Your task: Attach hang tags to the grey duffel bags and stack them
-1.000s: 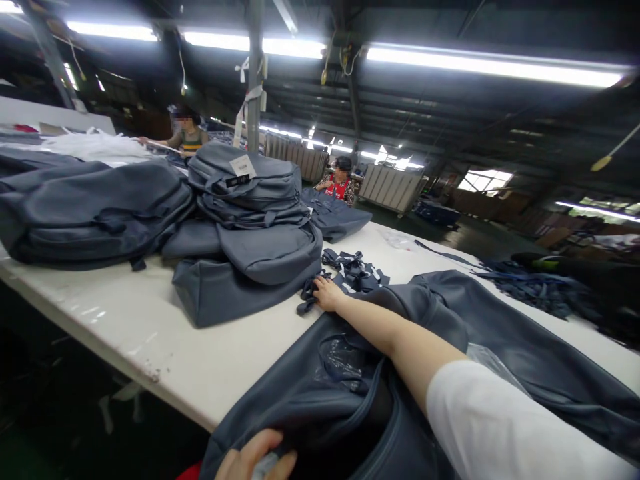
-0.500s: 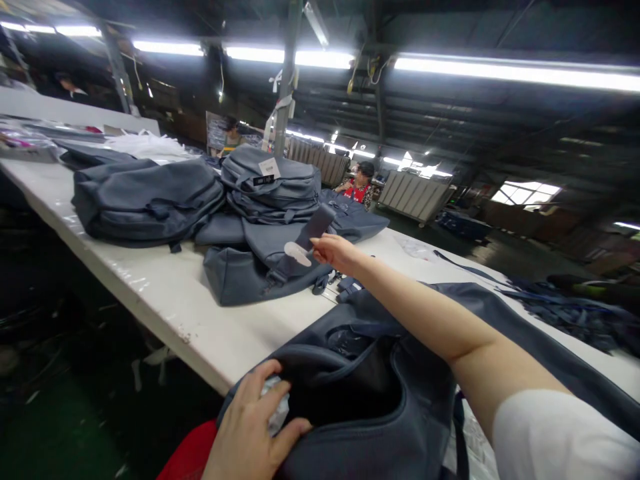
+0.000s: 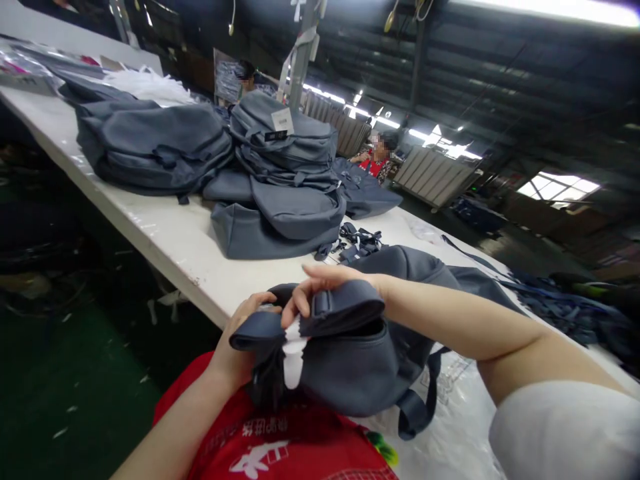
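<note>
A dark blue bag (image 3: 350,373) rests on the table's near edge against my red apron (image 3: 270,453), with part of its mouth showing. My right hand (image 3: 325,283) grips a folded dark blue strap (image 3: 350,310) with a slide buckle, held over the bag. Below those fingers a white scalloped band (image 3: 294,360) hangs from the strap. At the bag's left side, my left hand (image 3: 243,330) has its fingers curled over the edge, partly behind a loop of strap. A loose strap end (image 3: 417,410) dangles from the bag's right side.
Similar blue bags (image 3: 285,140) are piled along the white table (image 3: 170,243), one with a hang tag (image 3: 283,122). Small buckled straps (image 3: 360,243) lie ahead of my hands. Clear plastic (image 3: 450,400) is at right. A co-worker in red (image 3: 373,163) sits beyond the table.
My right hand has come back from the pile with the strap and white band, down to the bag. The bag's opening has narrowed, and my left hand stays at its left edge.
</note>
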Demonstrator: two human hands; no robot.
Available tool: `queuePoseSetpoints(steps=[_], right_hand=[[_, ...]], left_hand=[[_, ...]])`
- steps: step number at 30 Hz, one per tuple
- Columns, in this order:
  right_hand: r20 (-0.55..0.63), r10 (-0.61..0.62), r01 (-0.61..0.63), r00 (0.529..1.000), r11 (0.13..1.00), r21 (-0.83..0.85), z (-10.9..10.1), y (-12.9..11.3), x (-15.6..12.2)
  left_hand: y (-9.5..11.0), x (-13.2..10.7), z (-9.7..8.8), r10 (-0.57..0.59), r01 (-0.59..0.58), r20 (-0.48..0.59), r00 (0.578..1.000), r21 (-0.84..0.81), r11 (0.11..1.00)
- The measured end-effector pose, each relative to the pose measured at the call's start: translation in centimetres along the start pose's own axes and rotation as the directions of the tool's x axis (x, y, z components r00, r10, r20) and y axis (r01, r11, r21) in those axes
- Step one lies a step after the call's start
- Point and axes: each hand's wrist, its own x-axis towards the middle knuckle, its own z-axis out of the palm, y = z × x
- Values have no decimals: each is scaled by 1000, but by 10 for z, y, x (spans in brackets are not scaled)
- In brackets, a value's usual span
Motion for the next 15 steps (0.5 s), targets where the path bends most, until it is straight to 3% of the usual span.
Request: queuePoseSetpoints(steps=[2, 4, 7, 9, 10, 15], right_hand=[[115, 89, -58, 989, 968, -243, -5, 7, -2], [135, 120, -31, 984, 848, -530, -5, 10, -5], [-36, 63, -62, 997, 473, -879, -2, 11, -7], [-141, 41, -146, 989, 255, -956, 0, 11, -6], [-167, 46, -173, 985, 195, -965, 0, 11, -4], [-188, 219, -216, 957, 110, -970, 4, 11, 5]], left_hand=[[2, 1, -2, 28, -29, 71, 997, 22, 999], [6, 1, -4, 65, -69, 106, 992, 35, 997], [11, -1, -5, 128, -127, 47, 991, -24, 992], [15, -5, -5, 145, -145, -4, 989, -76, 987], [17, -7, -5, 144, -146, -21, 989, -96, 985], [33, -24, -11, 167, -175, -77, 983, -107, 979]])
